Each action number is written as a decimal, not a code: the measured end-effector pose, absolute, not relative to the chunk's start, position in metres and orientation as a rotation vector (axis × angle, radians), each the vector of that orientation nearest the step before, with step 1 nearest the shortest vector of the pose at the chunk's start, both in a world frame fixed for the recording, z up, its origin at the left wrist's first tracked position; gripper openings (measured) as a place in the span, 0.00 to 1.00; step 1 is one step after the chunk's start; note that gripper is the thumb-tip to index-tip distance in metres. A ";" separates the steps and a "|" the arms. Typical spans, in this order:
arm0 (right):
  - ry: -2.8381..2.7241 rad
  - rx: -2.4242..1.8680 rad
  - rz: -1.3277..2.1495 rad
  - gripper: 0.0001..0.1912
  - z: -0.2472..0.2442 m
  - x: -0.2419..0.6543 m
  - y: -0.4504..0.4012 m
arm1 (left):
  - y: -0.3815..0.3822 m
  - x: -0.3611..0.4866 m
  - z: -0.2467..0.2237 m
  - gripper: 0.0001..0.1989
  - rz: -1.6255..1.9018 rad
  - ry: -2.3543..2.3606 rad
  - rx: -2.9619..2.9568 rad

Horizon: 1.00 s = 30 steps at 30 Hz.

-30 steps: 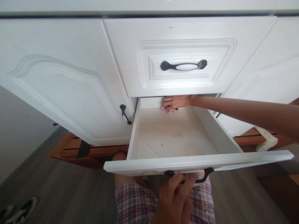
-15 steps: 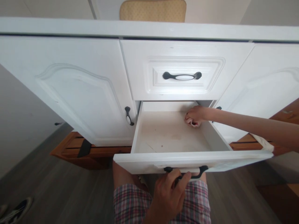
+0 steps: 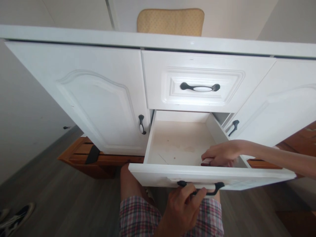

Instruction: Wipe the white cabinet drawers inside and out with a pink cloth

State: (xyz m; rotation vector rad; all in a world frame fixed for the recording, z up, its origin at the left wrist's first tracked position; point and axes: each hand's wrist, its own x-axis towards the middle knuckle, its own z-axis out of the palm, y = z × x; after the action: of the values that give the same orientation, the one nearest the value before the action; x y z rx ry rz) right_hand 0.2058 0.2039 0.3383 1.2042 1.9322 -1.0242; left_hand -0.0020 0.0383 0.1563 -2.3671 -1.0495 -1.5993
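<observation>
The lower white drawer point(image 3: 182, 136) is pulled out, with a few small marks and a thin line on its pale bottom. My left hand point(image 3: 184, 204) has its fingers hooked round the drawer's dark handle point(image 3: 218, 187). Inside the drawer, at its front right, my right hand point(image 3: 221, 154) is closed on a light, pinkish cloth point(image 3: 206, 161), of which only a small part shows between the fingers. The drawer's front panel hides the lower edge of that hand.
Above is a shut drawer point(image 3: 202, 72), between a left cabinet door point(image 3: 98, 108) and a right one point(image 3: 283, 95). A beige padded object point(image 3: 170, 22) stands behind the white top. Wooden slatted pieces point(image 3: 108, 160) lie below; a shoe point(image 3: 18, 217) is at the lower left.
My right hand has moved with the cloth from the drawer's back right corner to its front right. My left hand remains on the handle. The view has shifted slightly.
</observation>
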 end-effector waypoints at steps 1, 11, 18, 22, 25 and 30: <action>1.960 1.170 -1.085 0.14 0.340 0.190 0.203 | 0.038 -0.001 0.157 0.18 -1.602 -1.057 -2.360; 2.303 0.622 -1.844 0.32 0.301 0.085 0.214 | 0.030 -0.001 0.150 0.17 -1.470 -1.175 -2.382; 2.237 0.715 -1.857 0.25 0.347 0.111 0.207 | 0.032 -0.005 0.155 0.18 -1.441 -1.143 -2.407; 2.104 0.915 -1.781 0.20 0.362 0.152 0.200 | 0.033 -0.009 0.161 0.18 -1.407 -1.114 -2.466; 2.114 1.077 -1.567 0.24 0.371 0.188 0.196 | 0.033 -0.011 0.162 0.18 -1.411 -1.107 -2.457; 1.961 1.472 -1.229 0.32 0.387 0.279 0.191 | 0.036 -0.012 0.165 0.18 -1.384 -1.096 -2.471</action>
State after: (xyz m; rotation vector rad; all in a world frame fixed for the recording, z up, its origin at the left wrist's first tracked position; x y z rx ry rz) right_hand 0.2790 0.1911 0.3875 1.4719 1.9607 -1.2292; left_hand -0.0118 0.0356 0.1651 -2.4708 -1.0960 -1.3837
